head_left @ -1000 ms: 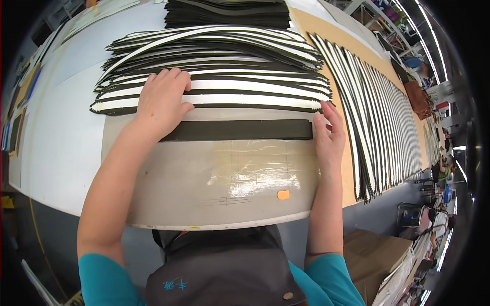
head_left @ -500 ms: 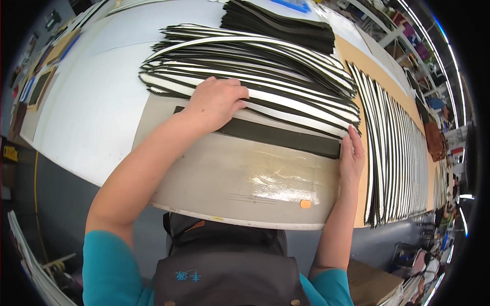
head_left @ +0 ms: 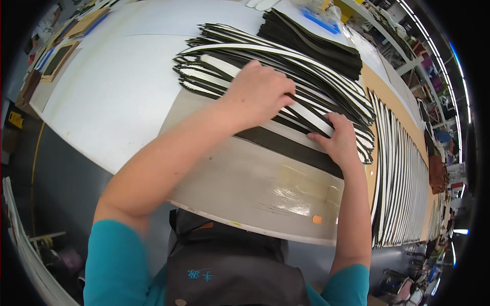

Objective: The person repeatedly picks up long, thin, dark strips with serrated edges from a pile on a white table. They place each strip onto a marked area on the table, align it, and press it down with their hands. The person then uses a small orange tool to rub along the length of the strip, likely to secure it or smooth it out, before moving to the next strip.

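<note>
A pile of long black-edged white strips (head_left: 306, 76) lies lengthwise across the work table. Over its near side, one white strip with black edging (head_left: 310, 116) runs at a slant between my two hands. My left hand (head_left: 260, 94) is closed on this strip near its middle, fingers curled over it. Farther along, towards its right end, my right hand (head_left: 339, 140) pinches the strip between thumb and fingers. A flat, plain black strip (head_left: 301, 153) lies on the grey mat (head_left: 229, 178), just nearer to me than the pile; my forearms partly cover it.
Behind the pile lies a stack of black strips (head_left: 314, 43), with a blue tray (head_left: 321, 20) beyond. To the right, many black-and-white strips (head_left: 403, 173) are fanned out on a brown board. A small orange piece (head_left: 317, 219) rests near the table's front edge.
The view has shifted, so the table sits farther right. My right hand has come inward from the strips' right end, and a strip now slants between both hands.
</note>
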Available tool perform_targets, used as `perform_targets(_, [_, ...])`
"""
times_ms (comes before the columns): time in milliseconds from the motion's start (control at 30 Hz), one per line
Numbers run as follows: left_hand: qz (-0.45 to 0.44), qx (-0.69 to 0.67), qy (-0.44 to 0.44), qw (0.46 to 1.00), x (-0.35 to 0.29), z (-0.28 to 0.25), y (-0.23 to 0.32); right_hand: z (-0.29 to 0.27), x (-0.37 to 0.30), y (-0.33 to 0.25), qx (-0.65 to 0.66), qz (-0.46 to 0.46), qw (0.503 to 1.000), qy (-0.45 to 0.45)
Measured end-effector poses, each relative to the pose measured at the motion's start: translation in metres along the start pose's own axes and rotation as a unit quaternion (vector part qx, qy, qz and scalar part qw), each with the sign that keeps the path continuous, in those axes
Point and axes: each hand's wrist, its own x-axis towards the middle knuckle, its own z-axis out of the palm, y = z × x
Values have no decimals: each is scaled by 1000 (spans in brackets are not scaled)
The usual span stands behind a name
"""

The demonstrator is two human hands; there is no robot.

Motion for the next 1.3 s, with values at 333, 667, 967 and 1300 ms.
perform_targets(333, [22, 59, 84, 995, -10, -75, 9, -32, -36, 44, 182, 82, 974, 107])
perform_targets(667, [-185, 2, -85, 979, -100, -125, 47, -71, -141, 37, 273, 128, 950, -79])
perform_targets(967, [-146, 34, 94, 984, -149, -16, 43, -38, -229, 53, 65, 130, 982, 117])
perform_targets(1300, [-154, -50, 60, 985, -147, -2, 88, -8, -232, 34, 57, 100, 981, 157])
